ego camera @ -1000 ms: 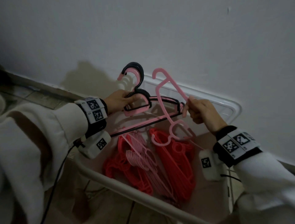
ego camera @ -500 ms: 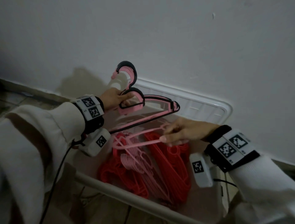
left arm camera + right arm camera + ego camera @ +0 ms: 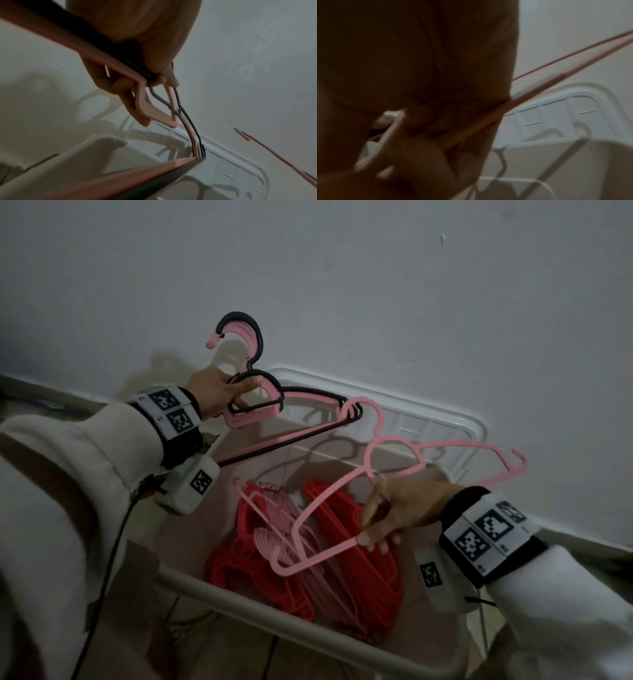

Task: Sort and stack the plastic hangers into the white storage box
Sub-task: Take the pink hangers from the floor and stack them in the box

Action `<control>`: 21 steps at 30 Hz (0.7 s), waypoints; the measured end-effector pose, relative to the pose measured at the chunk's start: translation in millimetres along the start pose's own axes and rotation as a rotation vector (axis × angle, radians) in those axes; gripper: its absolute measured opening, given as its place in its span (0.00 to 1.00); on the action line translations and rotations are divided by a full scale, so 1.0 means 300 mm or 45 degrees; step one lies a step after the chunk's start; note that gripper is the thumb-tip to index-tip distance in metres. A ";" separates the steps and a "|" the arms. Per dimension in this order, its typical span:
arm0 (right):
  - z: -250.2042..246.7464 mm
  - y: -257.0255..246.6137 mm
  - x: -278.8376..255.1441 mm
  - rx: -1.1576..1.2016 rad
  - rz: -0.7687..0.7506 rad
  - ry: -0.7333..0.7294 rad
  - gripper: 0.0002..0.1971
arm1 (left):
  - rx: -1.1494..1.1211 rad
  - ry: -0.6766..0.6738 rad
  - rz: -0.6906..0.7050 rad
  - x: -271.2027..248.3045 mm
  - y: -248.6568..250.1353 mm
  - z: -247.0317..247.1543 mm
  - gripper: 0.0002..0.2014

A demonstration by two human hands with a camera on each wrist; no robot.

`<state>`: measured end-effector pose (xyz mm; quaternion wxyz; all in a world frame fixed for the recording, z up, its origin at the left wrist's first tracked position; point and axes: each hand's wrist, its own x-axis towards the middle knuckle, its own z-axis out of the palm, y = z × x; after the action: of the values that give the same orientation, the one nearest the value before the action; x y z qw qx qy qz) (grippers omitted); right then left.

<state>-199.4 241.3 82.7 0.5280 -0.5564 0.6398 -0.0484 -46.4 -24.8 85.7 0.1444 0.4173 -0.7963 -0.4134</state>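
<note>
Two hands work over the box point(image 3: 478, 426), which stands against the wall. The left hand point(image 3: 214, 395) has its grip curled round a bunch of pink and black hangers point(image 3: 291, 419), held up above the box's far left corner. The right hand point(image 3: 400, 511) pinches one pink hanger point(image 3: 394, 463) by its bar; half a second ago that hanger lay low and flat over the red stacks point(image 3: 342, 546) in the box, and now it is lifted and swung toward the box's right side. I judge it is being turned to match a stack. Only the left wrist view shows fingers point(image 3: 137, 108) threaded through the hangers' necks; the right wrist view is too dark for that.
</note>
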 end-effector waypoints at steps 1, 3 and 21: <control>0.003 0.008 0.003 -0.015 -0.014 0.048 0.08 | 0.003 -0.004 -0.009 -0.002 -0.002 -0.002 0.27; 0.002 0.019 0.007 -0.083 -0.063 0.183 0.08 | 0.029 -0.036 -0.023 -0.007 -0.004 0.007 0.29; 0.021 -0.141 0.291 -0.450 -0.408 0.584 0.08 | -0.084 -0.465 0.177 -0.140 0.106 0.140 0.17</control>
<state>-151.5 162.0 53.2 0.2513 -0.7075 0.6448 -0.1431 -62.3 40.6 89.3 0.0394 0.2745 -0.8222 -0.4971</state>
